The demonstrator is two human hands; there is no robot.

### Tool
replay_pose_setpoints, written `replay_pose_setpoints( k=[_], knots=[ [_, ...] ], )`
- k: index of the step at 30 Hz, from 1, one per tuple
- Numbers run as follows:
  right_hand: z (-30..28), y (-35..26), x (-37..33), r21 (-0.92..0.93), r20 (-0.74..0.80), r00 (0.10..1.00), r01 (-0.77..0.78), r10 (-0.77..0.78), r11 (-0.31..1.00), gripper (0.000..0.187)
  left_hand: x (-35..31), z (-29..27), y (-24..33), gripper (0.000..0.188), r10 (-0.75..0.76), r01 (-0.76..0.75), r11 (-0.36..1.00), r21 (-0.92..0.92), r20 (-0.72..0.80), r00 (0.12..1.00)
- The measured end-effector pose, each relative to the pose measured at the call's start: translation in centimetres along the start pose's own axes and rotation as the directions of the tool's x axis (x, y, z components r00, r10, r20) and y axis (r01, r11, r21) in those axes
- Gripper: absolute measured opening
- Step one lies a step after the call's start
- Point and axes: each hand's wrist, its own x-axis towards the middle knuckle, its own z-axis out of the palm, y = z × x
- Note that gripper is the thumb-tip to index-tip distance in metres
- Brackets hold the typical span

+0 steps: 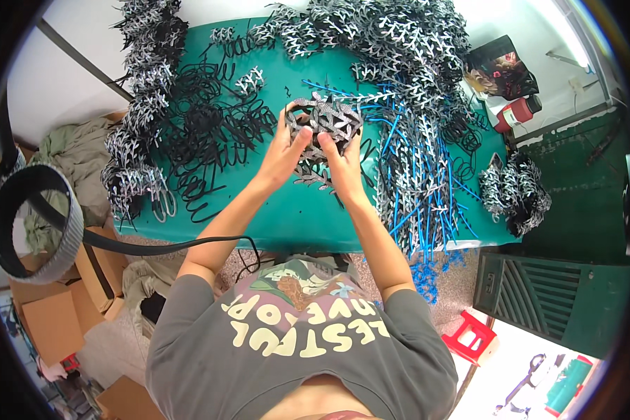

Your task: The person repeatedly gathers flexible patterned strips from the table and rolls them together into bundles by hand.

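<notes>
Over the middle of the green table [315,220], a bundle of black-and-silver leaf-patterned trim [327,112] is cupped between both hands. My left hand [287,150] grips its left side, with the thumb on the near face. On the opposite side my right hand [343,157] curls around it, its thumb also pressed on the front. A short leafy end [313,175] hangs below the bundle between my wrists. The fingers behind the bundle are mostly hidden.
Loose black cords [213,119] lie tangled at left. Leafy trim is heaped along the far edge [406,35]. Trim strands with blue strips [420,182] hang over the near right edge. A red bottle [516,114] stands far right; cardboard boxes [56,318] sit lower left.
</notes>
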Motion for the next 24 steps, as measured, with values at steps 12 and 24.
replay_pose_setpoints(
  k=[12, 24],
  knots=[
    [-1.7, 1.6, 0.4, -0.122, 0.042, 0.992, -0.110, 0.116, 0.986, 0.070, 1.4, 0.8, -2.9, 0.082, -0.164, 0.168, 0.986, 0.007, 0.262, 0.951],
    [-9.3, 7.0, 1.0, 0.368, -0.238, 0.825, -0.411, 0.512, 0.834, 0.065, 11.7, 1.8, -9.0, 0.084, -0.504, 0.552, 0.810, -0.199, 0.244, 0.828]
  ],
)
